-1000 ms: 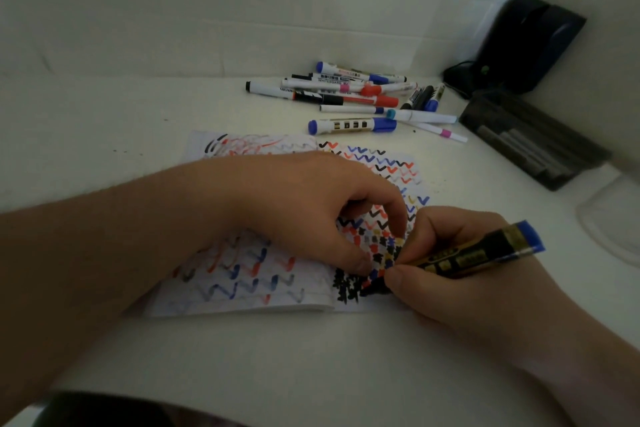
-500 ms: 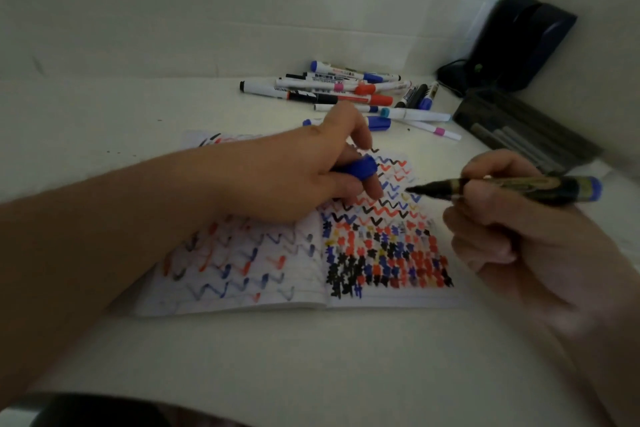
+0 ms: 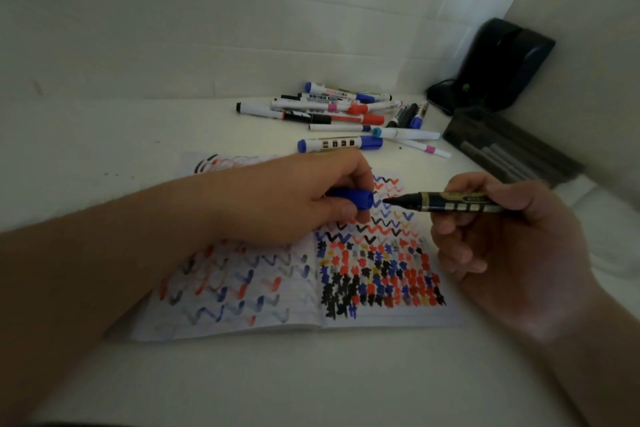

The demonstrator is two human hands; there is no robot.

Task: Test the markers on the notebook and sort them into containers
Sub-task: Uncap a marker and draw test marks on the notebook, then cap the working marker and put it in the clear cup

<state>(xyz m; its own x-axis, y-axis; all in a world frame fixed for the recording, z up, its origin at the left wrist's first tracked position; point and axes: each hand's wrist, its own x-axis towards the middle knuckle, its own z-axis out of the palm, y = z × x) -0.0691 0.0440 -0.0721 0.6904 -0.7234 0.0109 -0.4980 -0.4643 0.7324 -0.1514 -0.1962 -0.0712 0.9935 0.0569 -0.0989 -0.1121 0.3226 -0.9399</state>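
An open notebook (image 3: pixel 242 308) covered in red, blue and black test marks lies on the white table. My left hand (image 3: pixel 284 198) hovers over its upper middle, holding a blue marker cap (image 3: pixel 356 198) with the opening facing right. My right hand (image 3: pixel 502 246) grips an uncapped black-and-gold marker (image 3: pixel 450 202) held level, its tip pointing left and almost touching the cap. A pile of several markers (image 3: pixel 339 114) lies behind the notebook.
A dark tray (image 3: pixel 509 146) holding grey markers sits at the back right, with a black device (image 3: pixel 502 62) behind it in the corner. A clear container edge (image 3: pixel 616 243) shows at the far right. White walls close off the back and right.
My right hand lifted the marker off the lower page and turned it level. My left hand rose with the blue cap, and the tip and cap have come close together.
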